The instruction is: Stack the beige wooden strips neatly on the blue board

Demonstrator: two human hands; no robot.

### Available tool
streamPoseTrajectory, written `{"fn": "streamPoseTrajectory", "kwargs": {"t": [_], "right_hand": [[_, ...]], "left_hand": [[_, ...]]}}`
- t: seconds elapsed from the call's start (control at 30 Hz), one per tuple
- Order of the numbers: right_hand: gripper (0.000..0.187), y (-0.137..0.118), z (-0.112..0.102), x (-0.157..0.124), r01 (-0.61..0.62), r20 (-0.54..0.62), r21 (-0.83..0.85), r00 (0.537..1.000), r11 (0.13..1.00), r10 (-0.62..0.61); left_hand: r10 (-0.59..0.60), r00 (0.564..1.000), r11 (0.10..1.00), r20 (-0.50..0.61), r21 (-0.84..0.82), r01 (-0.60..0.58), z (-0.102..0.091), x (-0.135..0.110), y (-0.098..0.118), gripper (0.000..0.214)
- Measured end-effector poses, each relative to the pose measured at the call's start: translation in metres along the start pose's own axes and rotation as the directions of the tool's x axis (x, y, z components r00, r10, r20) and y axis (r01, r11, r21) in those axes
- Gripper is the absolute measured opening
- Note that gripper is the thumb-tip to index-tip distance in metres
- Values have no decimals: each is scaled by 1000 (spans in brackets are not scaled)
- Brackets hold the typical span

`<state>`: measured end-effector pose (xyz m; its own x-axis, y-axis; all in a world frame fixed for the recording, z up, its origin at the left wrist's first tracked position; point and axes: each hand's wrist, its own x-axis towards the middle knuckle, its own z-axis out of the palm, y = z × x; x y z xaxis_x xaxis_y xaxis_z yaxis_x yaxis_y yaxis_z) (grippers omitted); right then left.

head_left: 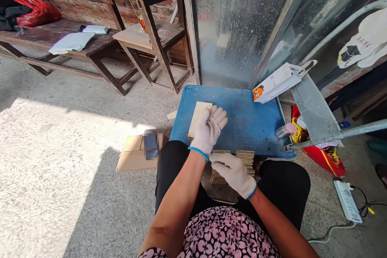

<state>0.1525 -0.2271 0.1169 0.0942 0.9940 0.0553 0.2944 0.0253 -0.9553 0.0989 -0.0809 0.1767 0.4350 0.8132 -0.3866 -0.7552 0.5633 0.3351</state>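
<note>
My left hand (209, 127) wears a white knit work glove with a blue cuff (198, 154). Its palm is turned up, the fingers loosely bent and nothing in them. My right hand (234, 171), gloved the same way, has its fingertips pinched at the edge of the left glove's cuff. Behind my left hand a stack of thin pale wooden boards (198, 115) lies on a blue plastic table (242, 125). Below the table's near edge, between my knees, stand stacks of thin wooden pieces (245, 161), partly covered by my right hand.
A white paper bag (276, 82) and a metal cup (282, 131) are on the table's right side. A cardboard box (133, 153) sits on the floor at left. At right lie a power strip (347, 201) and a metal-framed chair (316, 107). A wooden bench (39, 40) stands behind.
</note>
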Motion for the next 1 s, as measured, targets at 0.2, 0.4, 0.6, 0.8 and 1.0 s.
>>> {"fn": "streamPoseTrajectory", "kwargs": {"t": [0.2,0.4,0.6,0.8,1.0], "right_hand": [[56,0,-29,32,-158,-170,845,827,512,536],[64,0,-44,45,-8,-208,935,796,354,568],[75,8,-44,42,24,-235,926,818,377,525],[65,17,-50,41,74,-300,901,818,428,491],[52,19,-46,33,50,-327,810,865,584,381]], "left_hand": [[292,950,810,107,500,-306,-26,-29,10,26],[75,951,348,301,885,-308,-58,-100,-43,10],[38,840,-109,542,837,-536,-67,-114,-76,29],[45,778,-169,627,772,-613,-70,-104,-86,19],[-105,762,51,639,769,-638,-59,-115,-90,11]]}}
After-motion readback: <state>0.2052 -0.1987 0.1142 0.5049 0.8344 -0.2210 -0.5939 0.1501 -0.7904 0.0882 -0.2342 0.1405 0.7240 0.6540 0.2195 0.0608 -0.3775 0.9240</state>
